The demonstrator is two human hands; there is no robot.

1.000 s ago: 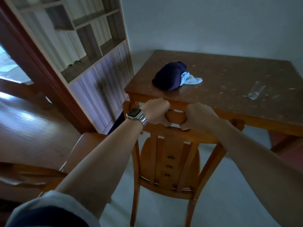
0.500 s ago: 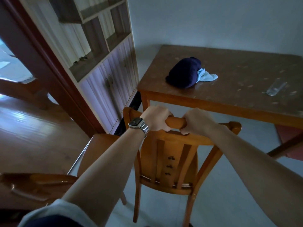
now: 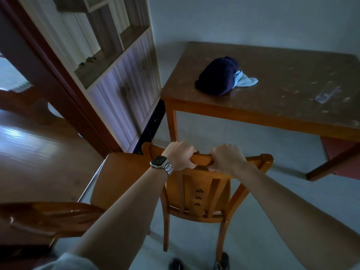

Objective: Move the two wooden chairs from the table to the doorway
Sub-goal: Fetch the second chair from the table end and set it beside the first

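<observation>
The chair [image 3: 196, 191] gripped at six o'clock is warm orange-brown wood with three small dark marks down its middle back slat, and a second chair [image 3: 58, 217] at eight o'clock shows the same orange-brown with a glossy sheen. At two o'clock the table [image 3: 282, 90] has a reddish-brown top flecked with pale specks and orange-brown legs, carrying a navy bundle [image 3: 216, 76] with a pale blue cloth [image 3: 244, 80] beside it. The cabinet [image 3: 124, 90] at eleven o'clock is streaked in pale lilac and grey-brown wood grain, and the watch [image 3: 161, 165] is silver with a dark face.
</observation>
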